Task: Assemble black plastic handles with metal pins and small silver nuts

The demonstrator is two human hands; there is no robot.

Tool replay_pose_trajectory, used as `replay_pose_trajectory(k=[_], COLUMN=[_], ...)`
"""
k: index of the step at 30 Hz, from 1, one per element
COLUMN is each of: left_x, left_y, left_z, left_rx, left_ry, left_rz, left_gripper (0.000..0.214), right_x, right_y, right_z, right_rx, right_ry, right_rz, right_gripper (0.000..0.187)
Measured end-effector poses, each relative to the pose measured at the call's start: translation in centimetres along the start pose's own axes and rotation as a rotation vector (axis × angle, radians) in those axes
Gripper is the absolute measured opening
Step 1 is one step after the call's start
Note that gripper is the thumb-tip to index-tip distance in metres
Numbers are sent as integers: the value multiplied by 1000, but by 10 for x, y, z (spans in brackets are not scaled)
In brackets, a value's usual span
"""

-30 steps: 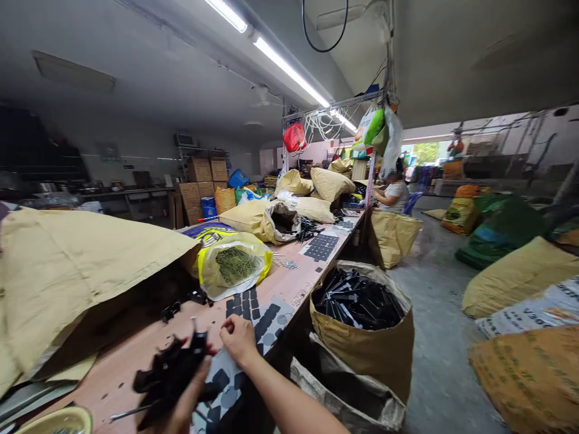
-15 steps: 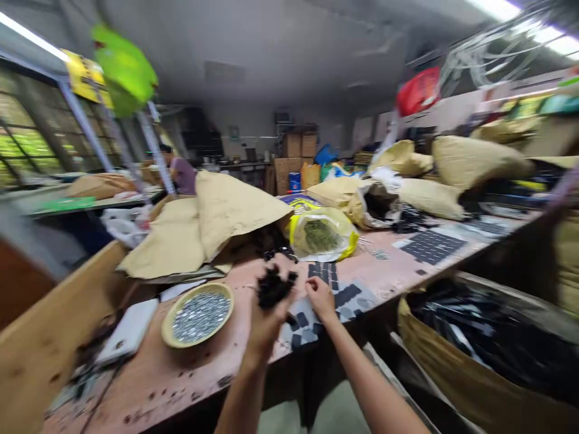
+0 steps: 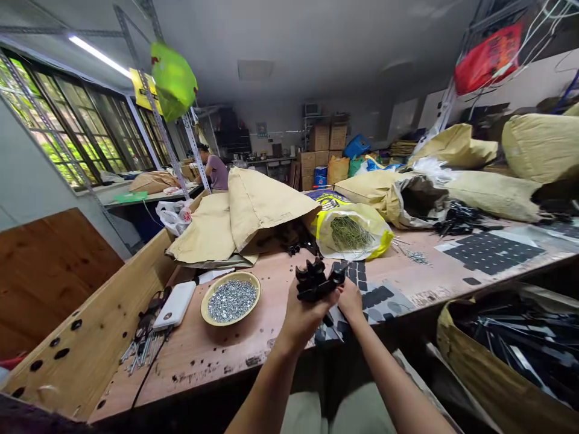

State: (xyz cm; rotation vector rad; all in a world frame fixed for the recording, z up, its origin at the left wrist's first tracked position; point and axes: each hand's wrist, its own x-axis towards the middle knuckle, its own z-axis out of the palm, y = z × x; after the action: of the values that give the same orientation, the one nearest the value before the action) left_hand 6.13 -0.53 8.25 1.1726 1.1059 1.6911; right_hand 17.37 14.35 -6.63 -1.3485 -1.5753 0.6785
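A cluster of black plastic clip-like parts point(image 3: 316, 281) is gripped in my left hand point(image 3: 302, 314), its fingers wrapped round them. My right hand point(image 3: 351, 300) is close against its right side, fingers pinched together by the black parts; what they hold, if anything, is hidden. Below the hands a thin, pointed strip point(image 3: 333, 328) shows, too small to identify. Dark adhesive-looking pads on a pale sheet point(image 3: 398, 299) lie beside and behind my right hand. On the left stands a yellow bowl point(image 3: 205, 308) filled with small metal nuts point(image 3: 232, 299).
Left of the bowl lie a white power bank point(image 3: 176, 304) and long bolts point(image 3: 143, 349). Large paper sacks point(image 3: 266, 202) and an open bag of thin wire-like pieces point(image 3: 348, 234) stand behind. A sack of black strips point(image 3: 520, 343) sits right. A person point(image 3: 217, 172) sits far back.
The view has turned left and sharpened, so things appear farther right. My hands have come together, the left with the black parts now touching or nearly touching the right.
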Motion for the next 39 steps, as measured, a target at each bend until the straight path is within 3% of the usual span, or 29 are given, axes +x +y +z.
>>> replay_pose_trajectory(k=[4,10,19,23,28,35,39], left_x=[0,-3,-5,0,4,1,-6], left_y=[0,9,11,9,5,2,13], left_z=[7,7,1,0,-1,-7,-17], left_rx=[-161,-231,-156,-213,-255,-192,-54], left_ry=[49,101,32,90,3,-5,0], left_rz=[-55,-127,-70,-123,-174,-127,-24], left_gripper=[46,40,41,38,40,47,44], right_x=[-1,-1,-2,-2,-2,-5,-7], right_y=[0,1,1,-1,-2,-4,-24], right_z=[-1,0,0,0,-2,-5,-19], right_rx=[6,5,25,33,57,183,350], right_ry=[-9,-5,-17,-12,-8,13,52], right_rz=[-10,-8,-10,-12,-5,14,-16], right_gripper=[37,37,35,34,32,38,53])
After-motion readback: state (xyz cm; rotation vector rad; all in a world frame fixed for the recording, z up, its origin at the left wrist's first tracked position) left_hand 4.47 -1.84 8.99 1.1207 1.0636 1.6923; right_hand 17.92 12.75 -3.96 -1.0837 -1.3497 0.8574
